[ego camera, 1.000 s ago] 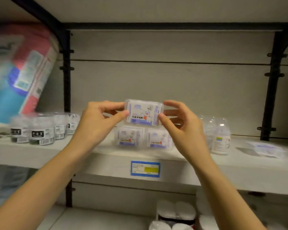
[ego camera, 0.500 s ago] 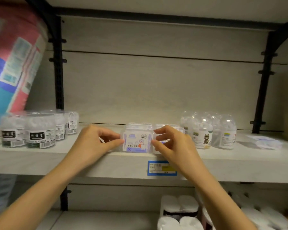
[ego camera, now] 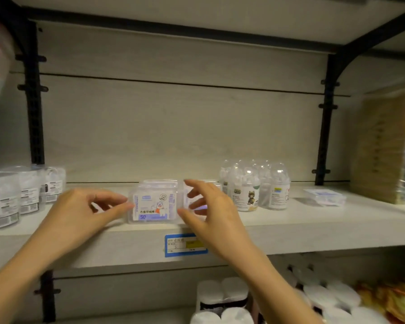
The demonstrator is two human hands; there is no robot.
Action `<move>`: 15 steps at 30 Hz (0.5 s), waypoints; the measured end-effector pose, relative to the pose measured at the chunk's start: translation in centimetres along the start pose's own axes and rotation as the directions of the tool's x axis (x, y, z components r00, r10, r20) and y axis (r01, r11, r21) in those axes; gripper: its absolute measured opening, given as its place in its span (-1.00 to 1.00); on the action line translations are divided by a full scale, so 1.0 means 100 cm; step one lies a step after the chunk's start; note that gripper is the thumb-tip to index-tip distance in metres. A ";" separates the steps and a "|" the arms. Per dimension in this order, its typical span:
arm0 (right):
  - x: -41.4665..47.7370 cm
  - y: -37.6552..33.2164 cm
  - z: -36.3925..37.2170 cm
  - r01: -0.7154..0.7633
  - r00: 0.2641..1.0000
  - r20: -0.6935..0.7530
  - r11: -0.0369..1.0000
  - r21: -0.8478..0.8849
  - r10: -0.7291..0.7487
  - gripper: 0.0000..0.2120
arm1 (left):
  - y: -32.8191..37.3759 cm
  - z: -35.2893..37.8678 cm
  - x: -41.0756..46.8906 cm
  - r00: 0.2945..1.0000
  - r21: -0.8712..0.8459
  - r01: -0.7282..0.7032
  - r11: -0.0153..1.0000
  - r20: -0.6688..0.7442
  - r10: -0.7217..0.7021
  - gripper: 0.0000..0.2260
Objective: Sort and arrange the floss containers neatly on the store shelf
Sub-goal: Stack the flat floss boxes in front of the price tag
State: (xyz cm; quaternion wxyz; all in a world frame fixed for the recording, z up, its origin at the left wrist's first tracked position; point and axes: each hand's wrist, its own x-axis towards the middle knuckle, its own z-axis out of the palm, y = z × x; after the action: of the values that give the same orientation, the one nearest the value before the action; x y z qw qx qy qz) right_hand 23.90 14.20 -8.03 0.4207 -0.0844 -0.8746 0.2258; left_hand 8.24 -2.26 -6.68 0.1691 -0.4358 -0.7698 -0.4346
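Standing upright at the shelf front edge, centre: floss box. Left hand: thumb and forefinger tips at its left edge, grip uncertain. Right hand: fingers spread loose, thumb beside right edge, holding nothing. Domed bottles right.

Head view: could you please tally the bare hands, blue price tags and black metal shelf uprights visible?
Bare hands: 2, left hand and right hand
Blue price tag: 1
Black metal uprights: 2, left upright and right upright
Total: 5

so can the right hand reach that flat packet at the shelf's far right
Probably yes: the right hand is open, and the flat packet lies alone past the bottles, its front clear.
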 end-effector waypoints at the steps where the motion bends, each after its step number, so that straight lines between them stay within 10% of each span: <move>1: -0.006 0.003 -0.008 0.029 0.999 -0.029 1.000 0.013 -0.028 -0.53 | 0.001 -0.001 -0.003 0.999 0.000 -0.002 1.000 -0.040 0.002 -0.83; 5: -0.027 0.028 -0.063 0.061 0.988 -0.143 0.998 -0.020 -0.063 -0.75 | 0.010 0.015 -0.006 0.999 -0.020 -0.030 0.999 -0.042 0.029 -0.46; 15: -0.027 0.157 -0.233 -0.247 0.967 -0.102 0.961 -0.124 0.235 -0.86 | 0.196 0.152 -0.013 0.916 -0.198 -0.278 0.940 0.241 0.321 -0.86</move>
State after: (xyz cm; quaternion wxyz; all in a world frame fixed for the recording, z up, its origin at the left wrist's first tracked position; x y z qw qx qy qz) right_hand 42.94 34.70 -4.50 0.4206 -0.2284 -0.8522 0.2117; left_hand 26.79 14.17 -5.88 0.0918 -0.6161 -0.6722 -0.4003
